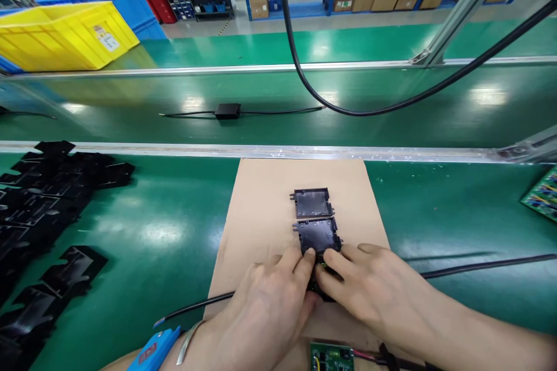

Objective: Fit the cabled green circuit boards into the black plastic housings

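Note:
Both my hands meet over a small dark part with a bit of green, mostly hidden under the fingers, on a cardboard sheet (256, 203). My left hand (272, 295) has its fingers pressed together on the part's left side. On its right side, my right hand (365, 281) presses with bent fingers. Directly beyond the fingertips lies an open black plastic shell (319, 234), with a second shell (312, 203) behind it. A black cable (487, 266) runs beneath my hands and comes out at the left. Near the bottom edge sits a green circuit board (331, 357) with wires.
Black plastic parts (43, 197) are piled at the left. A circuit board stack (543, 194) is at the right edge. Beyond the metal rail (174, 149) lies a black box with cables (227, 111). A yellow bin (65, 35) stands back left; a thick cable (369, 112) hangs ahead.

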`<state>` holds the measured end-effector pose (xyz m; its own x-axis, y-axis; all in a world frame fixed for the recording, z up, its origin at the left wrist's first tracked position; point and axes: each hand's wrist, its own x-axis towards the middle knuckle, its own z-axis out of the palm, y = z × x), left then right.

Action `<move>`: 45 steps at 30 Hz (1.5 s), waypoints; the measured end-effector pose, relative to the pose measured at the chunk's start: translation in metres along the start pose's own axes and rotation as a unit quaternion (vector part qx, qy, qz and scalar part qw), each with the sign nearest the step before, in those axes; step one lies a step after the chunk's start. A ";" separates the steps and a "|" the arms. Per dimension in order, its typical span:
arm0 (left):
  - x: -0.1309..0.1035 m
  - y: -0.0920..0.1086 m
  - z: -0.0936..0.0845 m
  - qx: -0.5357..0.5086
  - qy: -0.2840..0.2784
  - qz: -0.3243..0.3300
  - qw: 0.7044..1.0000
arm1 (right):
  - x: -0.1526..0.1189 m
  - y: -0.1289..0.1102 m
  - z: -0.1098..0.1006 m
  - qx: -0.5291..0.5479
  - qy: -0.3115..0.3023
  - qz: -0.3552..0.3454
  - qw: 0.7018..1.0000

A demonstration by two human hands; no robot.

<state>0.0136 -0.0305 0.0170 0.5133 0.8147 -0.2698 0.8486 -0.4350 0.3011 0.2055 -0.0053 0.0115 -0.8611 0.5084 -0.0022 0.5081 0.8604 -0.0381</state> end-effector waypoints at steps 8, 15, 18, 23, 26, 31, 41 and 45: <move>0.000 0.004 -0.002 0.009 -0.025 -0.008 1.000 | 0.005 -0.008 0.001 0.030 -0.075 0.061 0.995; -0.009 -0.014 0.006 -0.092 0.005 0.027 0.995 | 0.002 -0.008 0.005 0.061 -0.054 0.066 0.994; -0.011 -0.020 0.008 -0.122 0.004 0.023 0.992 | 0.003 -0.007 0.004 0.055 -0.072 0.068 0.994; -0.009 -0.019 0.005 -0.132 -0.002 0.019 0.991 | 0.006 -0.008 0.000 0.073 -0.101 0.089 0.988; -0.010 -0.021 0.000 -0.148 0.004 0.024 0.989 | 0.006 -0.008 0.000 0.074 -0.098 0.094 0.988; -0.013 -0.025 -0.006 -0.149 0.014 -0.023 0.988 | 0.004 -0.008 0.003 0.085 -0.082 0.106 0.987; -0.009 -0.017 -0.013 -0.029 0.002 -0.019 0.999 | 0.000 -0.007 0.007 0.103 -0.023 0.104 0.989; -0.007 -0.015 -0.015 -0.071 0.009 -0.021 0.997 | -0.002 -0.008 0.009 0.111 -0.008 0.114 0.987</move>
<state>-0.0048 -0.0236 0.0282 0.4741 0.8385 -0.2687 0.8418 -0.3423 0.4174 0.2027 -0.0134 0.0027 -0.7263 0.6854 -0.0521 0.6735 0.6944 -0.2534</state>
